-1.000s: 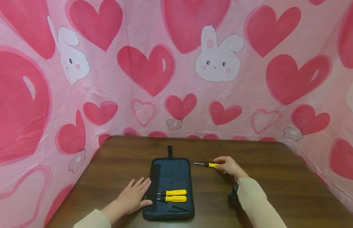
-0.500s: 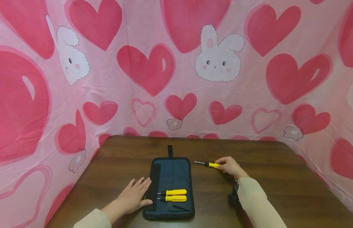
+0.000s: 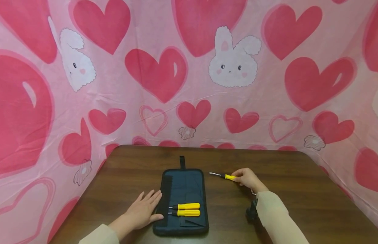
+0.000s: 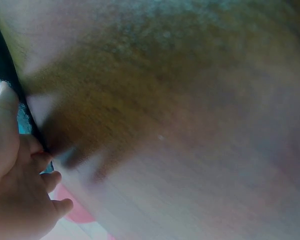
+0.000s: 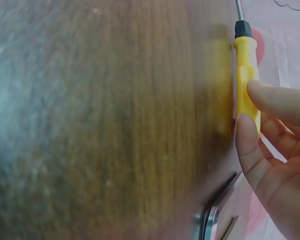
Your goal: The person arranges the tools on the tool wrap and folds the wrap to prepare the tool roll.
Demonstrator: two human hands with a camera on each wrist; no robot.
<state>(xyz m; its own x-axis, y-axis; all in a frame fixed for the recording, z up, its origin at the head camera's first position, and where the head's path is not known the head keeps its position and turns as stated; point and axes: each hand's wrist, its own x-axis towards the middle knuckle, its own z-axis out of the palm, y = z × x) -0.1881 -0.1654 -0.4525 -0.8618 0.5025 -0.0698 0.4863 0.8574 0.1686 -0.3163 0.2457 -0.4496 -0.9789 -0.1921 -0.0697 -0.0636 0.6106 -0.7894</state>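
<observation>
"What's on the bench?"
"A dark pouch, its edge touched by the left grip, fingers spread."
"And the right grip?"
"Pinching a yellow-handled screwdriver; two similar screwdrivers lie beside the left grip."

- I'm looking at a dark brown, wood-grained table, which is filling much of the lower half of the head view, its rounded far corners showing left and right.
- A pouch is lying open and flat on the wood at the lower centre of the frame, its dark blue inside facing up.
- A black strap is running from its far edge over the wood, pointing up the frame.
</observation>
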